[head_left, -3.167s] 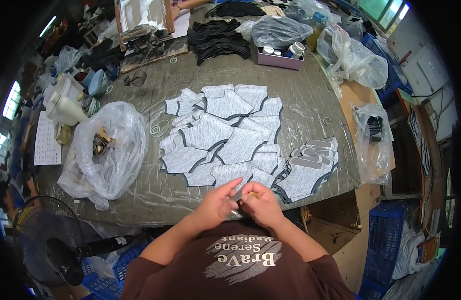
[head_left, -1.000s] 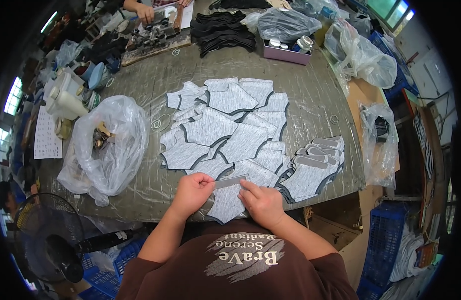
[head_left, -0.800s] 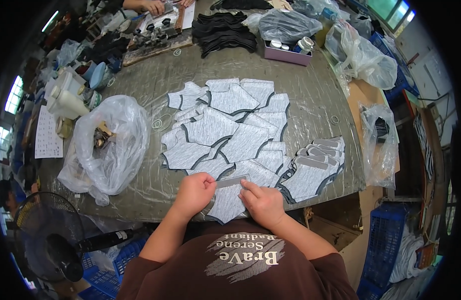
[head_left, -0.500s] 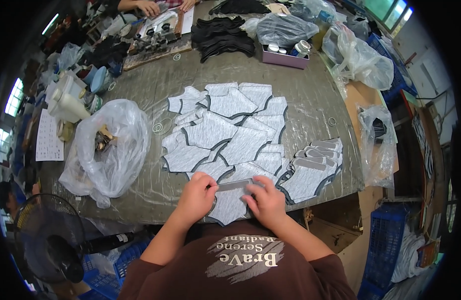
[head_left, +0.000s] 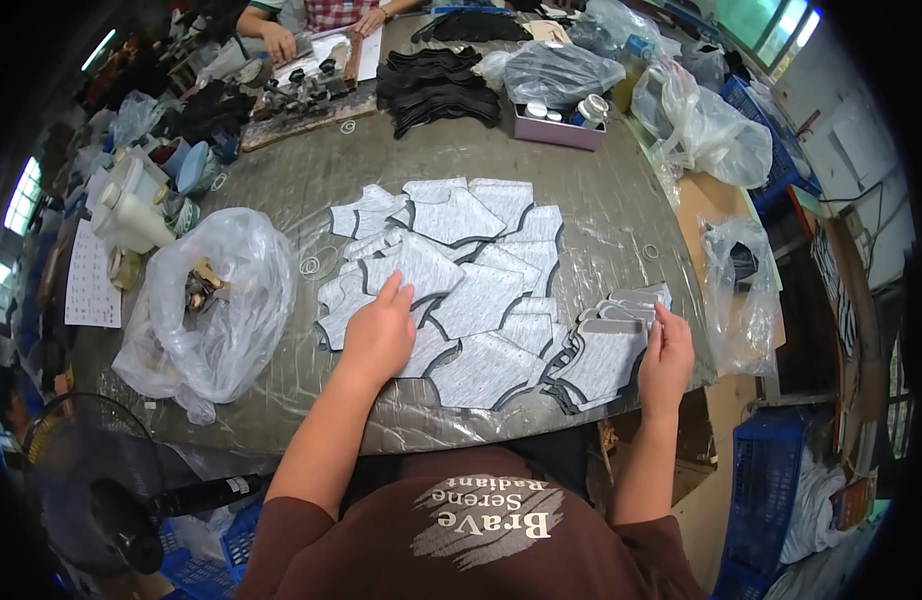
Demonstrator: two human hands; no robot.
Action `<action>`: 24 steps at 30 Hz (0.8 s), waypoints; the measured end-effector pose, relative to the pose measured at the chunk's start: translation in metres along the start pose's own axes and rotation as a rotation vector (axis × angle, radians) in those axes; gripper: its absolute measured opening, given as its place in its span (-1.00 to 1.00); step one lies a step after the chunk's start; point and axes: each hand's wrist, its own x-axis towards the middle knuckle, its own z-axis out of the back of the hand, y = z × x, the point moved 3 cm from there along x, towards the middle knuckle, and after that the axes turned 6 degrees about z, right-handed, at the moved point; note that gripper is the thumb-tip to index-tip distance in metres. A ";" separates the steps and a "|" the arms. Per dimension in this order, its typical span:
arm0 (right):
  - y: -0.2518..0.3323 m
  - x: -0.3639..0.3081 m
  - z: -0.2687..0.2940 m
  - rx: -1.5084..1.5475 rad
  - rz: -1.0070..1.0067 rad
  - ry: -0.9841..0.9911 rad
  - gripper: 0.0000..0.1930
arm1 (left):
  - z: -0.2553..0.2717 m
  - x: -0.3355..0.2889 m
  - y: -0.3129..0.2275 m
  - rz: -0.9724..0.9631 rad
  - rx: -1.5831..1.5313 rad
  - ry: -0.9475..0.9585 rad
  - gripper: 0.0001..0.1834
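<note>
My left hand (head_left: 379,332) reaches over a spread of light grey, heather-look fabric pieces with dark edges. Its fingers are stretched out, tips resting on the lower edge of one upper grey fabric piece (head_left: 419,262). At the right, my right hand (head_left: 667,362) has its thumb and fingers closed at the right edge of the top grey fabric piece (head_left: 603,358) on a small fanned stack. Those stacked pieces carry darker grey strips (head_left: 615,327) along their upper edges. Another loose grey piece (head_left: 486,370) lies nearest me, between the hands.
A clear plastic bag (head_left: 221,310) stands at the left, above a black fan (head_left: 91,480). Farther off are black stacked pieces (head_left: 441,85), a purple box (head_left: 559,132) with bottles, and a co-worker's hands (head_left: 281,42) at a board. Blue crates (head_left: 766,480) stand lower right.
Both hands have left the grey piece with the strip at the table's front edge, which no longer lies there. The left moved up onto the pile; the right moved to the stack.
</note>
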 end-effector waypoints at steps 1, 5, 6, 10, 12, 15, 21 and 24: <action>0.000 -0.004 -0.003 0.069 0.039 -0.013 -0.80 | -0.004 0.002 0.002 -0.075 0.016 -0.025 -0.73; 0.029 -0.021 -0.028 0.345 0.069 0.046 -0.83 | -0.005 -0.003 0.005 -0.196 0.019 -0.091 -0.85; 0.039 -0.024 -0.034 0.409 0.067 0.086 -0.84 | -0.001 -0.005 0.001 -0.209 -0.016 -0.078 -0.82; 0.076 -0.041 -0.047 0.652 -0.059 0.365 -0.86 | 0.019 -0.052 -0.036 -0.243 0.023 0.191 -0.87; 0.090 -0.045 -0.057 0.640 0.120 0.435 -0.87 | 0.021 -0.071 -0.051 -0.268 -0.129 0.267 -0.80; 0.106 -0.056 -0.068 0.682 0.214 0.549 -0.90 | 0.020 -0.071 -0.053 -0.161 -0.463 0.305 -0.57; 0.134 -0.079 -0.080 0.994 0.049 0.864 -0.90 | 0.014 -0.069 -0.062 -0.335 -0.431 0.135 0.01; 0.133 -0.086 -0.085 1.078 -0.036 0.879 -0.90 | 0.014 -0.069 -0.066 -0.355 -0.479 0.179 0.02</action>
